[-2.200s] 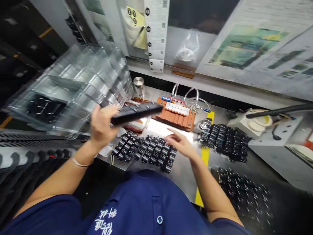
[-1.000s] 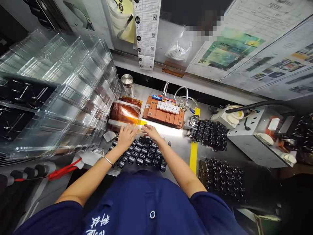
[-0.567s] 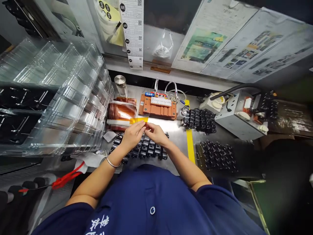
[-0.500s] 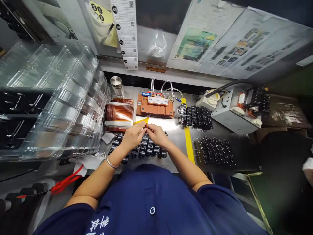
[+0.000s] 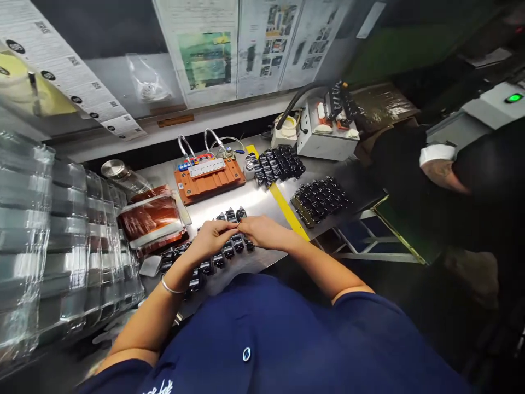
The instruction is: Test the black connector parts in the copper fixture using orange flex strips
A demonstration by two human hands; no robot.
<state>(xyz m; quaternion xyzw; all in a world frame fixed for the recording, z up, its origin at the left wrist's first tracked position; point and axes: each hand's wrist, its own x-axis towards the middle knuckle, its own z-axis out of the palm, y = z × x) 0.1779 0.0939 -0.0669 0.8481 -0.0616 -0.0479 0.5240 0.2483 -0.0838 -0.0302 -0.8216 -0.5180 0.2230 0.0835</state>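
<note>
My left hand [image 5: 211, 238] and my right hand [image 5: 264, 231] meet at the fingertips above the steel bench. Both are closed in a pinch, and whatever lies between the fingers is hidden or too small to name. Under and around them are rows of black glossy parts [image 5: 227, 250], partly covered by my hands and forearms. Beyond my hands stands an orange-brown block fixture [image 5: 213, 183] with two silver toggle handles and a white scale strip on top. To its left lies a stack of amber film sheets [image 5: 153, 219] with pale bands across it.
Clear plastic trays [image 5: 61, 246] are stacked at the left, near a lidded glass jar [image 5: 123, 175]. Yellow tape [image 5: 289, 213] crosses the bench. More black parts [image 5: 281, 164] and another black batch [image 5: 322, 198] sit right of my hands, before a grey machine box [image 5: 328, 139]. Another person's arm [image 5: 445, 172] is far right.
My view has turned to the right, so the bench appears shifted left and tilted. The yellow-orange film piece seen at my fingertips no longer shows. My hands stay together.
</note>
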